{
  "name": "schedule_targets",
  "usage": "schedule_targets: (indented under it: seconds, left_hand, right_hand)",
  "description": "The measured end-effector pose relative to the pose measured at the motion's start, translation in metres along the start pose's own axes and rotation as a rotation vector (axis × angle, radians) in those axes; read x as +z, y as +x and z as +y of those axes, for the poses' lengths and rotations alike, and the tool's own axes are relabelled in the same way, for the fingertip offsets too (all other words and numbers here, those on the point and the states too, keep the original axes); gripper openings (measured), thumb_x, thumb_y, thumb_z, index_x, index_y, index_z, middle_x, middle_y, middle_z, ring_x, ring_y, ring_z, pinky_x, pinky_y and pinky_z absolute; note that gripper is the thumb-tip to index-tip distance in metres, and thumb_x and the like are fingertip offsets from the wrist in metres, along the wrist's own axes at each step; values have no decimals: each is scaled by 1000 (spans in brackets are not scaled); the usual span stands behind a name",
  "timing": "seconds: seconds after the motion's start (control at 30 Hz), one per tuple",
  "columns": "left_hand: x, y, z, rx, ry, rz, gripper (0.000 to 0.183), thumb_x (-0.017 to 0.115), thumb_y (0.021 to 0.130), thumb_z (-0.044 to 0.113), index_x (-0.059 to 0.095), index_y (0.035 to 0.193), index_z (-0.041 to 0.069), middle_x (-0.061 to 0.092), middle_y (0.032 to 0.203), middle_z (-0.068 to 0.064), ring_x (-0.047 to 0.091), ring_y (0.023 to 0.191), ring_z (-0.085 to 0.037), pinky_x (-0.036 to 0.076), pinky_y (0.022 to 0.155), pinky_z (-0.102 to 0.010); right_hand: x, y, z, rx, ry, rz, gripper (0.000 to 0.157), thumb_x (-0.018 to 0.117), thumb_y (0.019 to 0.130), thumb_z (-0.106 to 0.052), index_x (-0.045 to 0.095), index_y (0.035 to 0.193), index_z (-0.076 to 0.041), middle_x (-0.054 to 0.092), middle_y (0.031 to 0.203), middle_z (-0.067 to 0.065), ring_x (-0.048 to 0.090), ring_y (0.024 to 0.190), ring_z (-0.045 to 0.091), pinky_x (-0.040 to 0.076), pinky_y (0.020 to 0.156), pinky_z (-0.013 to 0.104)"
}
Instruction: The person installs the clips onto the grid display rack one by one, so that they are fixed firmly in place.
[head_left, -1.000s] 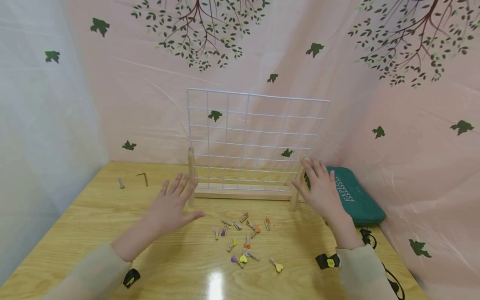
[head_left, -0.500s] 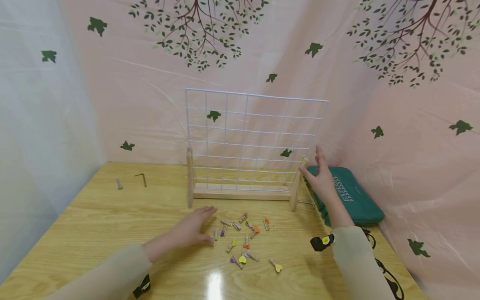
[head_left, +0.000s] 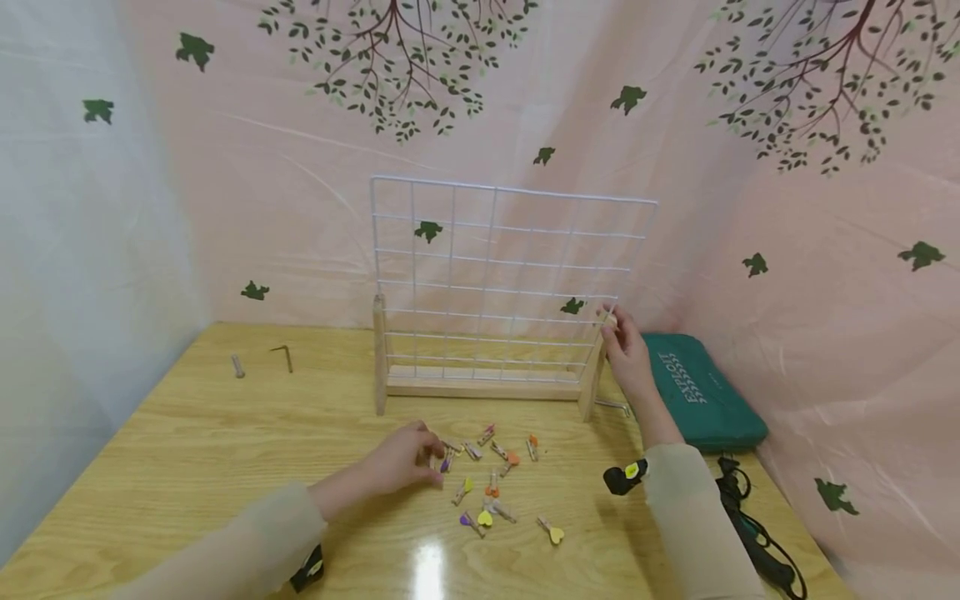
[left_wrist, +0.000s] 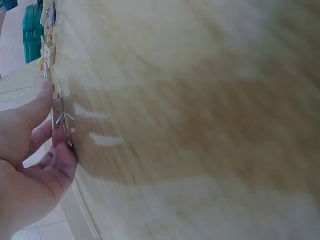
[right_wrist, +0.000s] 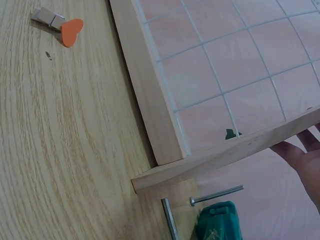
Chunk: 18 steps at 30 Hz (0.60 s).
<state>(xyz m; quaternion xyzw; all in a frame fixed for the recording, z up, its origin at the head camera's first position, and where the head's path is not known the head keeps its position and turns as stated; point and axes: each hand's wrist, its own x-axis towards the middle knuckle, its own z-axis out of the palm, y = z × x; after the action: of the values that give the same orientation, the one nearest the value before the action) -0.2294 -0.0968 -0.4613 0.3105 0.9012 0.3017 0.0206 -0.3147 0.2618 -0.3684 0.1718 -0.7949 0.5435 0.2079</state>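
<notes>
At far left a bolt (head_left: 237,367) lies near an L-shaped key (head_left: 288,358) on the table (head_left: 150,483); next, the left hand (head_left: 399,462) bends thumb and fingers about a clothespin (left_wrist: 59,117), though whether they pinch it I cannot tell; other clothespins (head_left: 492,491) lie scattered to its right; behind them a white wire grid (head_left: 495,190) stands in a wooden base (head_left: 480,389); the right hand (head_left: 628,358) is clamped on the right post (head_left: 591,379), near its top; beside that lies a green case (head_left: 708,417).
</notes>
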Motion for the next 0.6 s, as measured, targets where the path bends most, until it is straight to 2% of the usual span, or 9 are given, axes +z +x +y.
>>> schedule_targets:
  seconds: [0.07, 0.17, 0.33, 0.43, 0.53, 0.6]
  left_hand:
    - [1, 1, 1, 7, -30, -9, 29, 75, 68, 27, 64, 87, 8, 51, 80, 1, 47, 70, -10, 43, 60, -17]
    - [0, 1, 2, 10, -89, -22, 24, 76, 68, 18, 64, 84, 6, 51, 77, -1, 48, 67, -12, 43, 57, -18]
    - [-7, 0, 0, -52, -183, -56, 19, 73, 70, 6, 61, 85, 4, 50, 76, -4, 48, 63, -9, 43, 51, -19]
    - [-18, 2, -2, -94, -238, -42, 20, 67, 74, 3, 60, 92, 1, 52, 83, -6, 49, 61, -8, 45, 49, -19]
    - [-32, 4, -4, -105, -274, -8, 26, 62, 76, 3, 61, 102, -1, 57, 91, -8, 52, 61, -8, 46, 50, -21]
    - [-42, 7, -3, -110, -298, 15, 28, 62, 77, 4, 62, 105, 1, 58, 95, -10, 55, 64, -10, 47, 52, -22]
  right_hand:
    - [0, -2, 1, -24, -47, 28, 39, 42, 95, -12, 37, 132, -3, 46, 129, 21, 52, 94, 29, 43, 62, 16]
    - [-1, -5, 2, -69, -88, 56, 37, 43, 94, -9, 40, 130, -4, 50, 123, 21, 47, 73, 28, 38, 52, 17]
    - [1, -4, 3, -138, -96, 82, 35, 44, 92, -3, 43, 127, -1, 53, 116, 24, 43, 63, 31, 36, 49, 14]
    - [3, -3, 3, -147, -107, 89, 35, 45, 92, -2, 44, 127, -2, 54, 116, 24, 47, 68, 33, 37, 50, 11]
    - [4, -2, 3, -142, -107, 89, 37, 45, 92, -3, 43, 129, -4, 54, 118, 23, 54, 86, 36, 40, 62, 6]
    - [4, -1, 4, -141, -104, 87, 38, 45, 92, -3, 43, 129, -6, 53, 119, 23, 54, 98, 38, 40, 71, 4]
